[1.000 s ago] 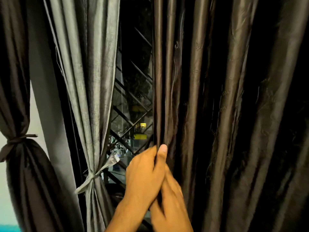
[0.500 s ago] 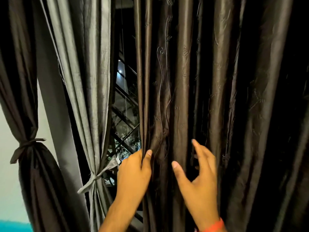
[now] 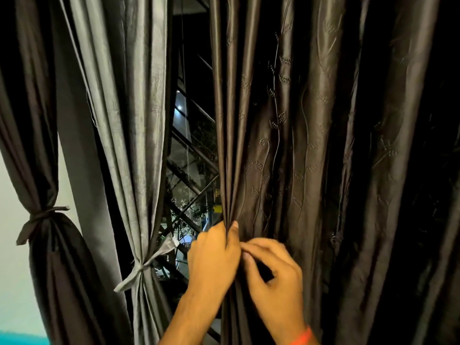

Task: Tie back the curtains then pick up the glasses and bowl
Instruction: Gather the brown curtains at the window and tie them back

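A dark brown embroidered curtain (image 3: 311,145) hangs loose across the right half of the view. My left hand (image 3: 214,260) grips several gathered folds at its left edge, thumb up. My right hand (image 3: 273,270), with a red band at the wrist, pinches a fold of the same curtain right beside the left hand. To the left, a grey curtain (image 3: 129,108) is tied at its waist with a grey strip (image 3: 146,265). At the far left a dark curtain (image 3: 37,120) is tied with a knotted band (image 3: 42,217). No glasses or bowl are in view.
Between the grey and the brown curtain a window (image 3: 191,158) shows a metal grille and a dark street with lights. A pale wall (image 3: 12,245) lies behind the far-left curtain.
My right hand has come back from the folds further right to meet my left hand, bringing cloth with it. The left hand keeps its grip on the edge.
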